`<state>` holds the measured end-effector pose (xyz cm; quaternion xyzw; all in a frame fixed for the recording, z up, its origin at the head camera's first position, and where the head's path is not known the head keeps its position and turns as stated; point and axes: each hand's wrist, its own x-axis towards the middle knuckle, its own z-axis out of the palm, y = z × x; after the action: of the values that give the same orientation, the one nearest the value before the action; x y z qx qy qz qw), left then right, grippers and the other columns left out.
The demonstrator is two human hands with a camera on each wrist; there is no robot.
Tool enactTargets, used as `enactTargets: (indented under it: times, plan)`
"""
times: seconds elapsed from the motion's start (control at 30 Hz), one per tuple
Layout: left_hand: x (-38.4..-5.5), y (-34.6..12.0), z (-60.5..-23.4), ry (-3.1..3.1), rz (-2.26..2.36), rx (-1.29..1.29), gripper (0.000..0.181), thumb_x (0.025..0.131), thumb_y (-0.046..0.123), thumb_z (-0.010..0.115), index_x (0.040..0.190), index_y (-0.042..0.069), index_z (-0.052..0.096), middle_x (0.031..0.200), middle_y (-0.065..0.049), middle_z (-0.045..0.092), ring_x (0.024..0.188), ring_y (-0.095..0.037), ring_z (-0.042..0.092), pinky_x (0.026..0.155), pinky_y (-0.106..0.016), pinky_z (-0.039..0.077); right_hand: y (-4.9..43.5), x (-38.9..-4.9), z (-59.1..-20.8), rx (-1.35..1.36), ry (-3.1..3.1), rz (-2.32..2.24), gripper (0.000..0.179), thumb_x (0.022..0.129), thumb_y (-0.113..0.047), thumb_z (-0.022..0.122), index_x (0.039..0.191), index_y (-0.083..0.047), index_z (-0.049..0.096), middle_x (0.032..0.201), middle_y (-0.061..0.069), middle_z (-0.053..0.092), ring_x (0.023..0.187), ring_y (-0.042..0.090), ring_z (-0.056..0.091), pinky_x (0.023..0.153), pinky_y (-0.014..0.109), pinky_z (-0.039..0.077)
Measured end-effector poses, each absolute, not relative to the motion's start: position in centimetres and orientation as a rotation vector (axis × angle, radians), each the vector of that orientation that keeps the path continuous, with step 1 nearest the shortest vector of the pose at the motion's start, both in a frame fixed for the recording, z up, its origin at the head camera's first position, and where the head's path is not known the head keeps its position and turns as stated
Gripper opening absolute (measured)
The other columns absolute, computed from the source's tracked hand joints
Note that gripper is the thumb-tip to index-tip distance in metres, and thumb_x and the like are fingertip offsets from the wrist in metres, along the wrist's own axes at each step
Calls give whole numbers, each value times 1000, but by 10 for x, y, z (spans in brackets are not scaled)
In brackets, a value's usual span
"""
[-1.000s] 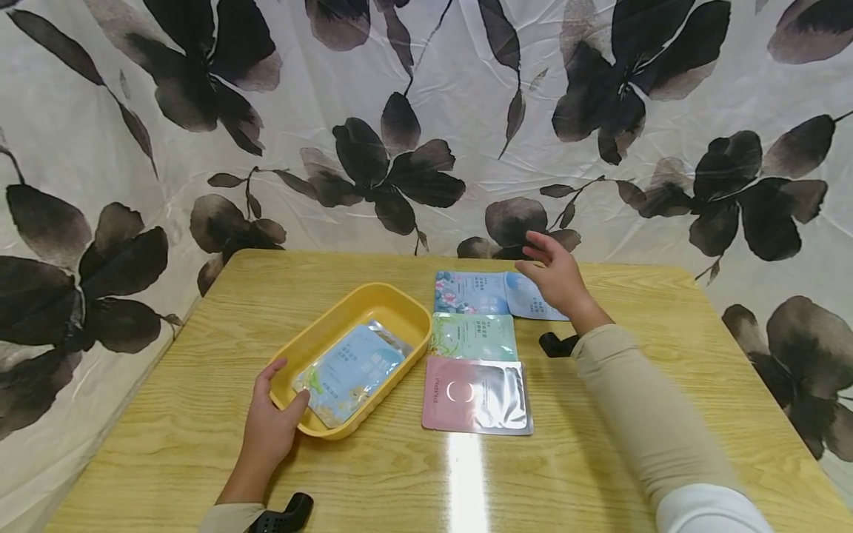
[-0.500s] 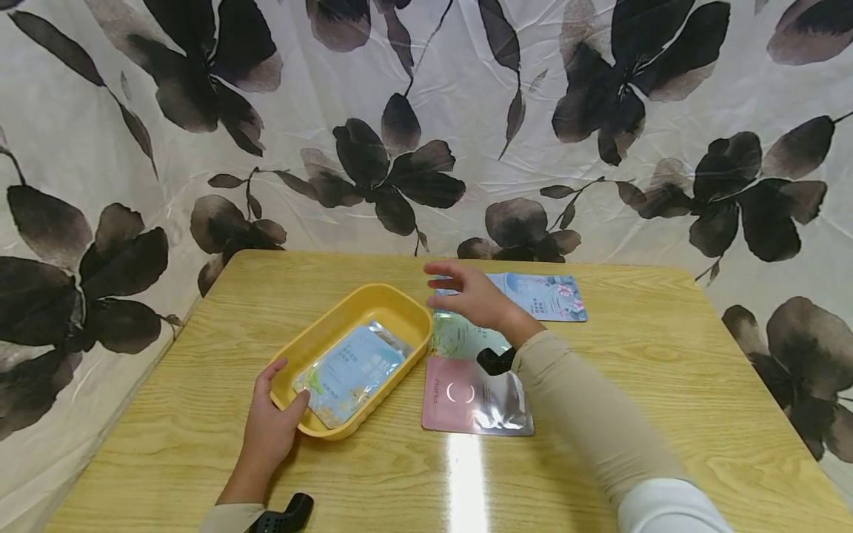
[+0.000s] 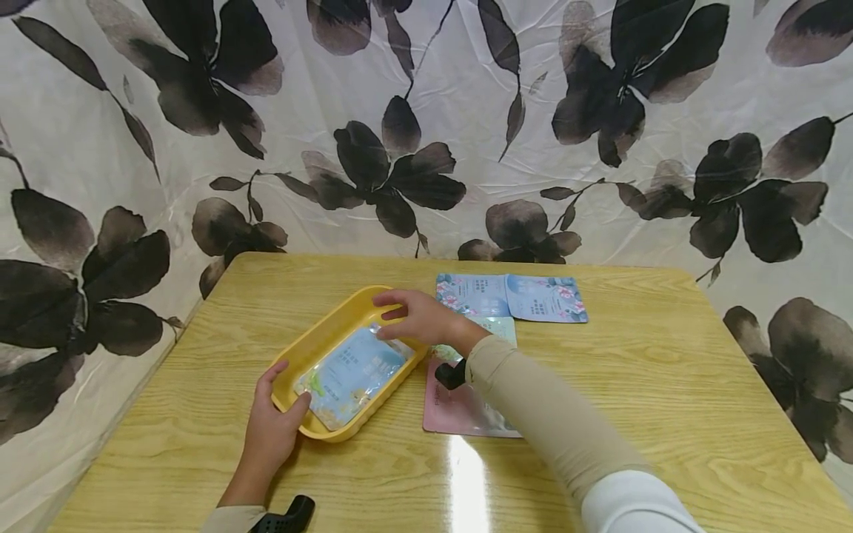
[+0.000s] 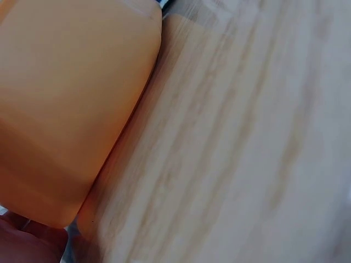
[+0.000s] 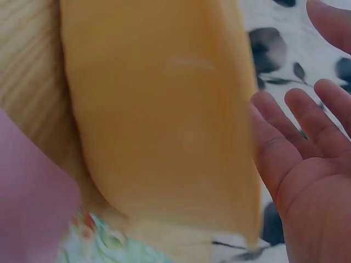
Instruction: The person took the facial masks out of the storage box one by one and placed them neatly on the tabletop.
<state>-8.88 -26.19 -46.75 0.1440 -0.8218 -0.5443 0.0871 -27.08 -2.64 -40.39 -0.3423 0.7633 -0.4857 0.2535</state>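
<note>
My left hand point(image 3: 269, 423) grips the near left end of a yellow plastic basket point(image 3: 312, 346), its thumb at the rim. In the left wrist view a bit of that hand point(image 4: 30, 241) shows below the basket's outer wall point(image 4: 71, 109). Inside the basket lies a blue sheet mask packet point(image 3: 356, 376), with a silvery one partly showing under it. Over the basket's far right end hovers my right hand point(image 3: 426, 322), fingers spread and holding nothing. The right wrist view has its palm point(image 5: 318, 186) facing the camera beside the basket's wall point(image 5: 159, 109).
Two blue floral packets point(image 3: 546, 300) lie side by side at the table's back. In front of them are a green packet point(image 3: 500, 326) and a pink one point(image 3: 460, 414), both partly covered by my right arm. A floral cloth point(image 3: 426, 126) hangs behind the wooden table point(image 3: 666, 385).
My right hand has moved left from the right-hand blue floral packet, across the packets, to above the basket. The left hand and basket stay put.
</note>
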Motion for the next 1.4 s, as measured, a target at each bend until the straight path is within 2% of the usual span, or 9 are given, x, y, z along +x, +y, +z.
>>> enactTargets:
  times: [0.27,0.5,0.67,0.83,0.9,0.97,1.03,1.13,1.4]
  plan:
    - [-89,-262,-470,-2454,-1625,432,65,98,11,58,154,6,25,158,-23,22,137,-36,36,87,-6,31,-47,-267,-412,-904,2106,-1193,67,91,-17,76,150,-7,45,150,5,46,130,24,52,96,28,49]
    - [-89,-262,-468,-2453,-1626,440,67,98,12,58,155,7,24,159,-23,21,138,-37,34,103,-37,37,-57,-268,-412,-861,2149,-1090,70,89,-16,77,151,-10,45,151,3,45,131,24,51,96,28,48]
    - [-89,-263,-469,-2446,-1628,446,66,98,12,59,154,7,25,158,-23,23,137,-35,37,93,-15,35,-62,-270,-413,-867,2185,-1012,70,88,-18,79,149,-9,47,150,3,47,128,22,53,94,26,48]
    - [-90,-264,-470,-2450,-1651,449,68,98,12,59,156,7,22,158,-24,22,137,-36,36,86,-8,33,-64,-271,-412,-835,2186,-976,70,88,-18,79,149,-10,47,150,2,47,127,18,54,78,23,48]
    - [-90,-265,-470,-2454,-1658,453,68,99,12,58,156,7,21,157,-25,23,137,-36,37,85,-7,34,-64,-270,-411,-812,2182,-981,69,88,-18,80,149,-11,48,149,2,48,119,14,57,69,24,46]
    - [-90,-265,-470,-2450,-1670,454,68,99,12,58,156,8,21,155,-25,26,135,-36,39,84,-6,34,-64,-270,-411,-787,2160,-1000,68,88,-17,79,149,-11,48,149,3,48,94,15,63,60,28,44]
    - [-90,-265,-470,-2442,-1684,451,68,99,11,57,156,8,20,153,-25,29,132,-36,42,82,-4,35,-65,-270,-412,-769,2142,-1022,67,89,-17,78,149,-10,47,148,5,48,73,18,58,58,28,44]
    - [-90,-264,-470,-2428,-1705,435,68,99,9,56,157,7,19,151,-26,31,130,-36,44,80,-3,37,-64,-270,-413,-727,2107,-1056,68,89,-16,77,149,-10,47,149,11,45,56,24,50,55,33,46]
    - [-88,-263,-470,-2419,-1700,425,66,99,7,55,156,7,21,146,-26,37,125,-33,47,80,-5,39,-65,-269,-413,-693,2012,-1202,64,88,-10,78,146,-5,50,147,20,43,67,25,52,70,34,50]
